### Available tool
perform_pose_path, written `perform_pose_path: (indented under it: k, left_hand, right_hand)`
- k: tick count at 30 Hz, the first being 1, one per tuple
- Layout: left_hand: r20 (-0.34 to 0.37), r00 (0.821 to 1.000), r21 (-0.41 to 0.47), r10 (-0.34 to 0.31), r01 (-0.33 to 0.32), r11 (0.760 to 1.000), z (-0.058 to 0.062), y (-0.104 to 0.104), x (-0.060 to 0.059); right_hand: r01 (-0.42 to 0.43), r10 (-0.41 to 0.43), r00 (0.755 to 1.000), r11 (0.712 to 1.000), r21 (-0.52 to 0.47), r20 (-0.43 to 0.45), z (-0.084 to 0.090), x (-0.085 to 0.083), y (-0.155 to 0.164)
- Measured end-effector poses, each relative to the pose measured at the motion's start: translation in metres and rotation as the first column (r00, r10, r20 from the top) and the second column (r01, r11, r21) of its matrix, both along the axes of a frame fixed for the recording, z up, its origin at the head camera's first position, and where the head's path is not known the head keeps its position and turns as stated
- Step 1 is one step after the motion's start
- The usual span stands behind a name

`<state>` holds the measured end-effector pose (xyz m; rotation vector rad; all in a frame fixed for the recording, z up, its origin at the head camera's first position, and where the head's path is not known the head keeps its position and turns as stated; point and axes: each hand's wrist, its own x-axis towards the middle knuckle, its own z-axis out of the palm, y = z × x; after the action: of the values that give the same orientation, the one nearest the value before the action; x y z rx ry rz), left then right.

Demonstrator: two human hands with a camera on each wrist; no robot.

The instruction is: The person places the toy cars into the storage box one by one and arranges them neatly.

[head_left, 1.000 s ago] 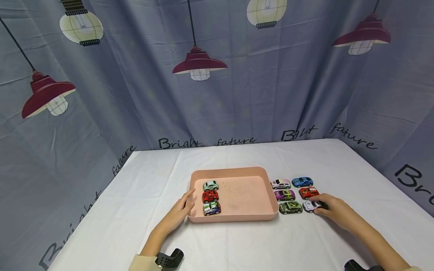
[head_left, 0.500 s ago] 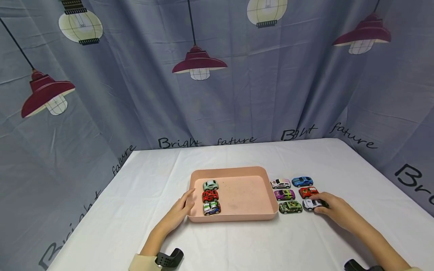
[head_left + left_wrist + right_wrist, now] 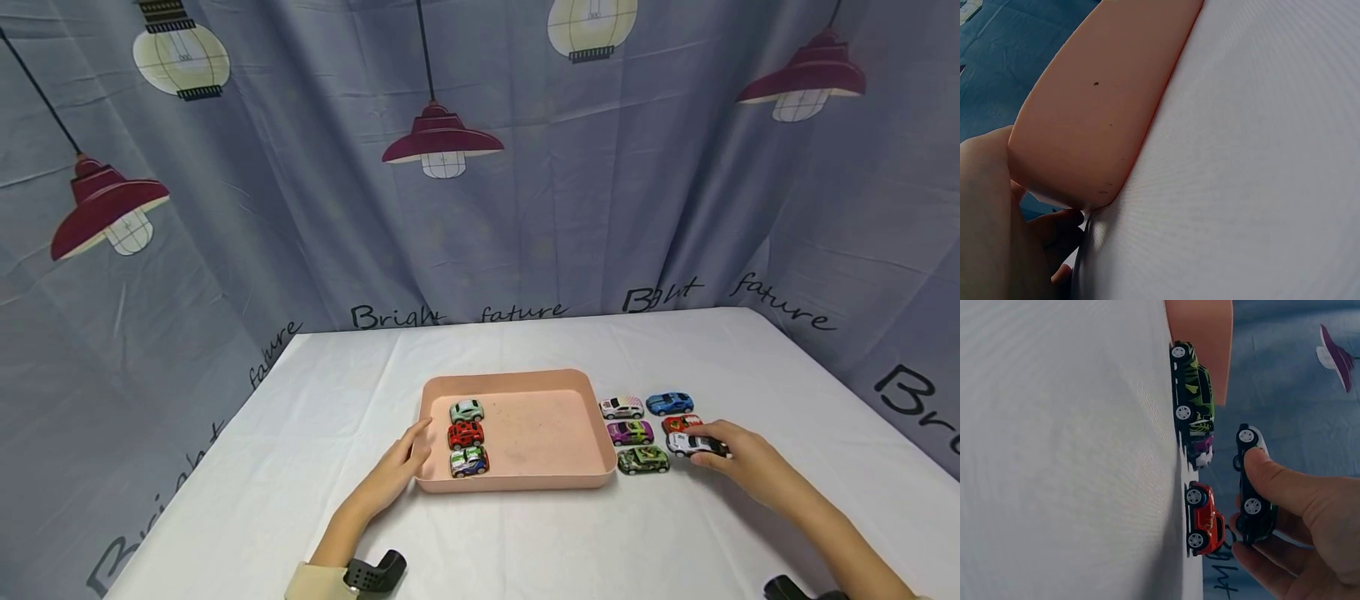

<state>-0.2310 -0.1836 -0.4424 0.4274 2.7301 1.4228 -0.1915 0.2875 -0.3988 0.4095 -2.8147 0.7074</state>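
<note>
My left hand (image 3: 388,473) holds the left rim of a shallow pink tray (image 3: 517,482). In the left wrist view, the fingers (image 3: 1054,228) lie by the tray's outer corner. Along the tray's left side stand a pale green toy car (image 3: 467,410), a red one (image 3: 465,434) and a white, blue and green one (image 3: 468,461). My right hand (image 3: 750,462) pinches a white-and-black toy car (image 3: 692,445) between thumb and fingers. The right wrist view has that car raised off the cloth, beside a red toy car (image 3: 1205,519), which it partly covers in the head view.
Right of the tray stand a white toy car (image 3: 621,407), a purple one (image 3: 630,432), a green camouflage one (image 3: 642,460) and a blue one (image 3: 670,403). White cloth (image 3: 540,546) covers the table. A blue-grey curtain (image 3: 525,225) hangs behind.
My right hand has lifted the white-and-black toy car off the cloth, and it now overlaps the red car in the head view. The left hand and tray stay still.
</note>
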Motion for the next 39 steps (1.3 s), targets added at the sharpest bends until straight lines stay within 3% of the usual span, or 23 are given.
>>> perform_pose_path:
  k: [10,12,17,20,23,30,39]
  left_hand:
    - [0.002,1.0,-0.005,0.014,-0.014,1.0,0.002,0.002,0.002]
    - [0.006,1.0,-0.006,0.013,-0.013,1.0,0.006,0.003,0.005]
    - [0.028,1.0,-0.01,0.01,-0.009,1.0,0.032,0.011,0.021]
    - [0.03,1.0,-0.015,0.006,-0.005,1.0,0.038,0.013,0.025]
    - [0.029,1.0,-0.01,0.01,-0.01,1.0,0.033,0.012,0.022]
    - [0.013,1.0,0.001,0.019,-0.019,1.0,0.005,0.005,0.005]
    - [0.012,1.0,-0.003,0.012,-0.012,1.0,0.002,0.001,0.001]
  right_hand:
    - [-0.002,0.005,0.998,0.998,0.059,-0.064,0.015,0.005,-0.018]
    - [-0.007,0.012,0.997,0.998,0.069,-0.073,0.02,0.006,-0.024]
    - [-0.013,0.016,0.999,0.998,0.054,-0.043,0.028,0.007,-0.039]
    - [-0.022,0.022,1.0,0.999,0.025,-0.019,0.031,0.007,-0.048]
    - [-0.036,0.036,0.999,0.999,0.012,-0.017,0.035,0.006,-0.057]
    - [-0.079,0.08,0.995,0.997,0.022,-0.055,0.042,0.004,-0.079]
    - [-0.169,0.17,0.985,0.985,0.035,-0.027,0.046,-0.004,-0.116]
